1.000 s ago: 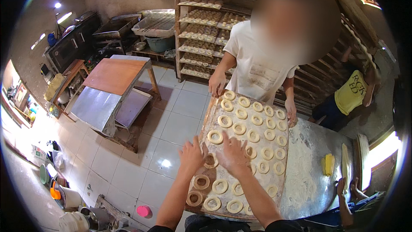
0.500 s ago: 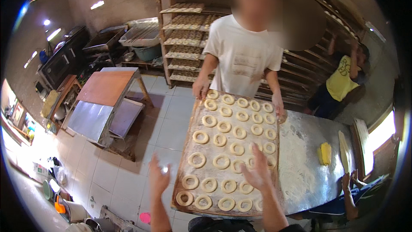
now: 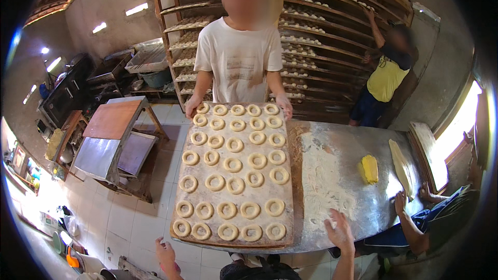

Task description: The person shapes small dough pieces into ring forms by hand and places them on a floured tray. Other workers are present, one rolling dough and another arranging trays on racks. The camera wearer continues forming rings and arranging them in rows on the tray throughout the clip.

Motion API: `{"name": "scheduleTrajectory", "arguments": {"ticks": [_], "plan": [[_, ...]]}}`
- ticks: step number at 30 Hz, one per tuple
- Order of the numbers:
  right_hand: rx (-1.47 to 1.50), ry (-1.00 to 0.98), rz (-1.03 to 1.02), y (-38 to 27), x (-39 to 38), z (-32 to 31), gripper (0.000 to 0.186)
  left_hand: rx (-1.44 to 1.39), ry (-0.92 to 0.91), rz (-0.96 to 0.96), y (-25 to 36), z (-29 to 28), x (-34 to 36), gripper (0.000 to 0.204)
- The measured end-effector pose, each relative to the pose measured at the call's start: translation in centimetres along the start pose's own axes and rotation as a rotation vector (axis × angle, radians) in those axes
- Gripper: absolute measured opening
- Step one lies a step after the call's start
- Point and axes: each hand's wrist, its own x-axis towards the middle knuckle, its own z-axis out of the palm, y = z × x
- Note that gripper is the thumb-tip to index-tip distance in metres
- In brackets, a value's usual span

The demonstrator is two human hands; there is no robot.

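A wooden board (image 3: 287,192) carrying rows of pale dough rings (image 3: 226,210) spans the middle, its far corners held by a person in a white T-shirt (image 3: 238,54). My left hand (image 3: 166,255) is open, off the board's near left corner and apart from it. Over the near edge of the metal worktable (image 3: 332,135), right of the board, my right hand (image 3: 341,232) is open too, fingers spread and holding nothing. White flour (image 3: 324,186) coats the tabletop by it.
A yellow lump (image 3: 369,169) and a long dough strip (image 3: 400,168) lie on the worktable, beside another person's hands (image 3: 402,202). Racks of dough trays (image 3: 301,26) stand behind, where a person in yellow (image 3: 386,80) reaches up. A low table (image 3: 106,119) stands left.
My hands have lowered and spread apart, the right one moving off from above the board. In the view, the board and the person holding it have shifted left.
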Motion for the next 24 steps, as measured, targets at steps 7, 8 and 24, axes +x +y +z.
{"name": "scheduleTrajectory", "arguments": {"ticks": [7,8,24], "plan": [[0.158,-0.328,-0.096,5.4,-4.1,2.1,0.039,-0.076,0.054,0.02,6.1,2.1,-9.9,0.03],[0.19,-0.388,-0.086,5.9,-4.7,2.8,0.038,-0.087,0.067,-0.013,6.8,2.2,-11.2,0.029],[-0.157,-0.288,-0.552,-3.7,-1.4,14.9,0.03,0.404,-0.171,0.783,24.2,10.1,-18.0,0.031]]}}
